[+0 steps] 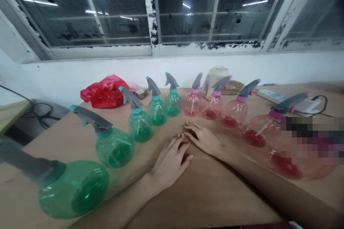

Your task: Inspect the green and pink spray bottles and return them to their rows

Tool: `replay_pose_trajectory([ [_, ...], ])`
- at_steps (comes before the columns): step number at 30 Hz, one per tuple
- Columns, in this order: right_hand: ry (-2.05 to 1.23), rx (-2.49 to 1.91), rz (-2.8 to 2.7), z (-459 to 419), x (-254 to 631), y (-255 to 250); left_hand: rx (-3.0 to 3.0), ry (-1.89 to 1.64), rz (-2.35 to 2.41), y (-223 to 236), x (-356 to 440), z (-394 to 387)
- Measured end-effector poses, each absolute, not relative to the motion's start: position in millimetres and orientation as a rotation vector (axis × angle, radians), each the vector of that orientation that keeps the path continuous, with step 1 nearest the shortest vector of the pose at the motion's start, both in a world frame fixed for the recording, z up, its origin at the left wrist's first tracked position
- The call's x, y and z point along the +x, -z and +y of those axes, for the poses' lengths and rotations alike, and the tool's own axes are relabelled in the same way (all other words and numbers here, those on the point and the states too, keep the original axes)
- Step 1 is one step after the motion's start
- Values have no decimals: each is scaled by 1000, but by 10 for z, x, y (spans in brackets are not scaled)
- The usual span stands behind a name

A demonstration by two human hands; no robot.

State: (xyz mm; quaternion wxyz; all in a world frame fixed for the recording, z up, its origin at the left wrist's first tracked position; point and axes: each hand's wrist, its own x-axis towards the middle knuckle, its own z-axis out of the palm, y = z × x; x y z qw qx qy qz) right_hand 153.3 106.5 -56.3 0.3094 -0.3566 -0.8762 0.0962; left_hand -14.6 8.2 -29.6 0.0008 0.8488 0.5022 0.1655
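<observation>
Yr arms [129,198] are closest, running up from bottom L & R. L hand [170,159] lies palm-down on the table [209,193], fingers loosely spread, nothing gripped; R hand [205,137] likewise, just past its fingertips, can't tell if touching. 5 green btls [141,125] curve along yr L, 5 pink btls [233,112] along yr R, w/ a small gap btwn rows at the far middle, beyond yr hands. All stand upright; spray heads [92,116] are gray where visible. Nearest pink one's partly pixelated. Behind: red bag [104,93] at L; white container [216,78], brown box [233,87] & pwr strip [271,97] at R. Window [102,18] above.
</observation>
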Motion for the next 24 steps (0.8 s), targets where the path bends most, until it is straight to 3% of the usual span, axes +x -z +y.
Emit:
replay_pose_trajectory([
  [14,-287,-984,-2328,1044,1514,484,2665,-494,1559,274,-152,82],
  [24,-447,-919,-2062,1264,1086,-217,2622,-464,1567,277,-142,84],
])
